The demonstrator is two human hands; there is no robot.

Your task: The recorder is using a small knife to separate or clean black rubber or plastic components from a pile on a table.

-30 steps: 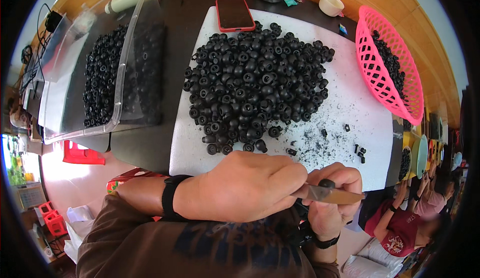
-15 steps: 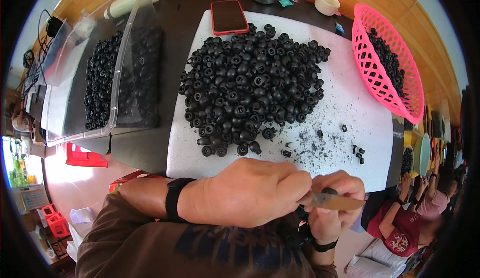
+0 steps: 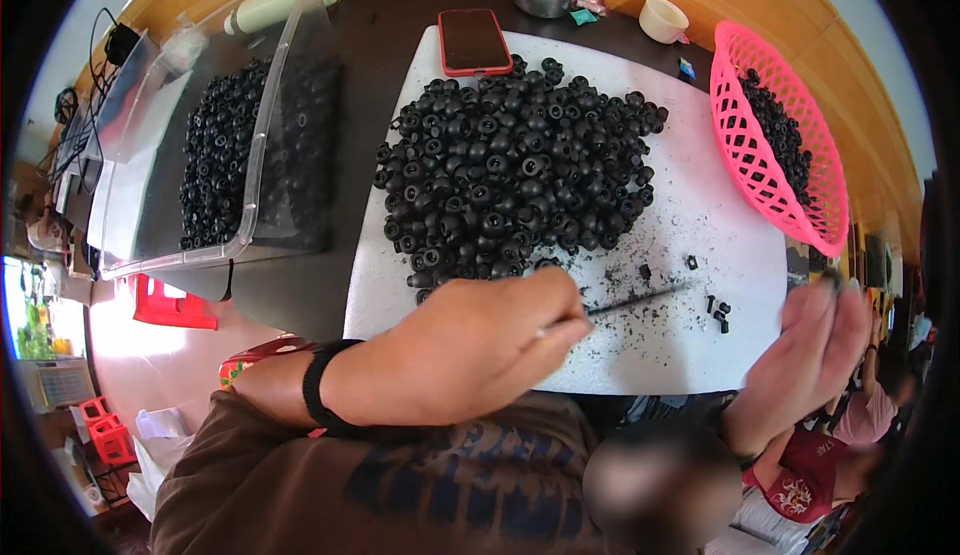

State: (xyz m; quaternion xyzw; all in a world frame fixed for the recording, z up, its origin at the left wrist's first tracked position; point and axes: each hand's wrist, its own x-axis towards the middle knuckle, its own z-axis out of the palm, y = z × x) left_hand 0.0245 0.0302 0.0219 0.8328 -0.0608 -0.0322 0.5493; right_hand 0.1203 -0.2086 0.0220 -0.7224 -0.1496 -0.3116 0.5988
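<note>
The left hand [image 3: 470, 350] is closed around a thin knife [image 3: 640, 301], its blade pointing away from the knuckles toward the right and lying low over the white board [image 3: 700, 225]. The right hand [image 3: 815, 355] is raised off to the right of the blade, fingers spread and blurred; it looks released, with nothing clearly in it, though something small at its fingertips cannot be ruled out. Just beyond the left hand, further up the board, sits a big heap of black rubber rings [image 3: 515, 175], and it seems hardly reduced. Between the knife tip and the right hand lie a few loose black pieces [image 3: 717, 312] among fine black crumbs, apparently trimmings. Beyond the right hand, at the far right edge of the tabletop [image 3: 290, 290], a pink basket [image 3: 770, 170] holds a modest layer of the same black rings, while far to the left of the left hand a clear plastic bin [image 3: 250, 155] holds a good many more. Judging from this, some pieces have been dealt with and sorted into containers, but the large heap on the board is what remains, so the work looks nearer its middle than its end. A phone [image 3: 474, 41] rests at the far edge of the board, beyond the heap.
</note>
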